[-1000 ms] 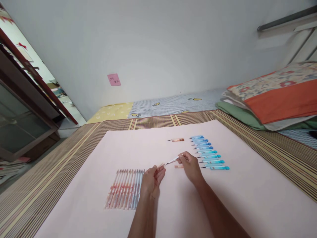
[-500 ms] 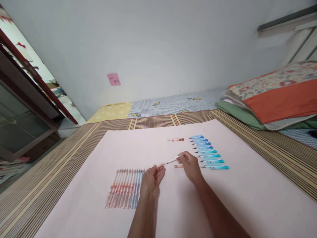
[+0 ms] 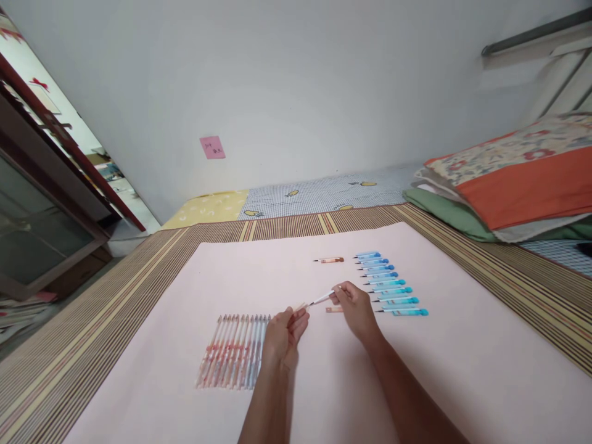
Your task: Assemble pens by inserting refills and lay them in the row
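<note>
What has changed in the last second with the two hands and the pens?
Nothing visibly. The left hand still pinches a pale tube, and the right hand a refill pointed at it. The pens and blue pieces lie as before.

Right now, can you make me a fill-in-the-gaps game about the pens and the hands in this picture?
1. The sticky note on the wall is ___.
2. The pen parts lined up past the right hand are ___.
3. The left hand, beside a row of clear pen tubes, holds a small clear piece; the thin refill is pinched by the ___ hand.
Missing words: pink; blue; right.
</note>
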`<action>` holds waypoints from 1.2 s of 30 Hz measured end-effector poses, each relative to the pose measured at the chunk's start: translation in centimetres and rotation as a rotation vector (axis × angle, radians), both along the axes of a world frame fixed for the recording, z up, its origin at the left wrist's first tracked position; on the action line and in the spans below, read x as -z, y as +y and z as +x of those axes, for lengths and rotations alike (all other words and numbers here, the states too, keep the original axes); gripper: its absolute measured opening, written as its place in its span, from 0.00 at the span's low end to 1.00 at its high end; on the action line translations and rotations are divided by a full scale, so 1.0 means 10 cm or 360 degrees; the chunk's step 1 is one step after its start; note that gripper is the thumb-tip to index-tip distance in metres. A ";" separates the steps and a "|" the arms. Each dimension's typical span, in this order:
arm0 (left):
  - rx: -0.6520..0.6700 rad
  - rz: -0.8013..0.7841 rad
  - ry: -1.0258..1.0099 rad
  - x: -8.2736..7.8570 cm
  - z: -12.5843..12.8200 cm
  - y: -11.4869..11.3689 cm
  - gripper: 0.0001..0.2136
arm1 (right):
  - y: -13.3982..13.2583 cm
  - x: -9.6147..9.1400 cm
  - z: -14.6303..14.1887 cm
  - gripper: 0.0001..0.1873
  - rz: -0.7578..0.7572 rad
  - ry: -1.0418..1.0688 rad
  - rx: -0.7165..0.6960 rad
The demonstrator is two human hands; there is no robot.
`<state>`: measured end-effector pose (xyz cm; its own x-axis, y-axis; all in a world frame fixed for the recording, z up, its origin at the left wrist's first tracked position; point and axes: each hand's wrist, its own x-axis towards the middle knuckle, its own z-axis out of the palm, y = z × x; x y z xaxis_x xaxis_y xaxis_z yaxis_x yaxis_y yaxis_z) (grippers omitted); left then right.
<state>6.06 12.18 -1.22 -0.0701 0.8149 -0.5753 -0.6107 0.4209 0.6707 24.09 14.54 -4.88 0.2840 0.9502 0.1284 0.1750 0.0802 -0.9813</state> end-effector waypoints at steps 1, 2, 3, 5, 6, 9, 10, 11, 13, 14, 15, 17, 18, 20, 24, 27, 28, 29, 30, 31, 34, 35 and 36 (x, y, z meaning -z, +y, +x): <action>-0.0004 0.0003 0.0002 -0.01 0.00 0.00 0.07 | 0.00 -0.01 0.00 0.19 0.0002 0.0006 0.0010; -0.0006 0.0007 0.0001 -0.01 0.00 0.00 0.07 | -0.01 -0.01 0.00 0.19 0.0003 0.0018 0.0009; -0.0007 0.0009 0.0000 -0.01 0.01 -0.01 0.07 | -0.01 -0.02 0.00 0.19 0.0003 0.0034 -0.0002; -0.0003 0.0006 -0.0005 -0.01 0.01 -0.01 0.07 | -0.02 -0.03 -0.01 0.18 0.0003 0.0064 -0.0028; -0.0003 0.0005 -0.0008 -0.01 0.01 -0.01 0.07 | -0.03 -0.04 -0.01 0.18 0.0005 0.0075 -0.0035; -0.0008 0.0009 -0.0017 0.01 0.00 0.00 0.07 | -0.03 -0.04 -0.02 0.17 0.0012 0.0088 -0.0034; -0.0003 0.0012 -0.0018 0.02 0.00 0.00 0.07 | -0.02 -0.03 -0.02 0.16 0.0011 0.0091 -0.0032; 0.0004 0.0013 -0.0018 0.03 0.00 0.00 0.07 | -0.02 -0.03 -0.02 0.16 0.0010 0.0091 -0.0032; 0.0017 0.0013 -0.0012 0.04 -0.01 0.01 0.07 | -0.01 -0.01 -0.02 0.17 0.0008 0.0087 -0.0038; 0.0023 0.0012 -0.0010 0.04 -0.01 0.01 0.07 | -0.01 -0.01 -0.02 0.17 0.0005 0.0091 -0.0043; 0.0030 0.0012 -0.0009 0.04 -0.01 0.01 0.07 | -0.01 0.00 -0.02 0.17 0.0002 0.0101 -0.0047; 0.0036 0.0017 -0.0009 0.04 -0.01 0.01 0.07 | 0.00 0.01 -0.02 0.17 -0.0009 0.0130 -0.0058; 0.0037 0.0021 -0.0008 0.04 -0.02 0.01 0.07 | 0.00 0.02 -0.01 0.17 -0.0014 0.0144 -0.0064; 0.0028 0.0023 0.0000 0.04 -0.01 0.01 0.07 | 0.00 0.02 -0.01 0.17 -0.0012 0.0153 -0.0067; 0.0003 0.0051 -0.0009 0.05 0.02 -0.01 0.07 | 0.01 -0.01 0.02 0.16 -0.0003 0.0126 0.0108; -0.0105 0.0234 0.0063 0.08 0.02 -0.01 0.07 | 0.01 -0.04 0.03 0.16 -0.0011 0.0192 0.0198; -0.0130 0.0314 0.0162 0.09 0.01 -0.01 0.07 | 0.01 -0.05 0.03 0.17 -0.0005 0.0211 0.0201; -0.0126 0.0394 0.0313 0.10 0.00 -0.02 0.07 | 0.01 -0.05 0.03 0.17 0.0005 0.0219 0.0201; -0.0081 0.0463 0.0514 0.10 -0.02 -0.02 0.07 | 0.01 -0.05 0.04 0.17 0.0013 0.0221 0.0203; 0.0001 0.0525 0.0746 0.11 -0.03 -0.03 0.07 | 0.01 -0.05 0.04 0.17 0.0018 0.0223 0.0206; 0.0316 0.0690 0.1439 0.15 -0.05 -0.07 0.05 | 0.03 -0.03 0.05 0.17 0.0011 0.0238 0.0232; 0.0398 0.0731 0.1627 0.16 -0.04 -0.09 0.05 | 0.03 -0.02 0.06 0.18 0.0010 0.0246 0.0238; 0.0461 0.0765 0.1784 0.18 -0.03 -0.11 0.05 | 0.04 -0.02 0.06 0.18 0.0009 0.0256 0.0240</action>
<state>5.78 11.08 -2.98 -0.1115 0.9928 0.0443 0.4686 0.0132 0.8833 24.74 14.89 -4.71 0.4403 0.8947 0.0750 0.0269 0.0704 -0.9972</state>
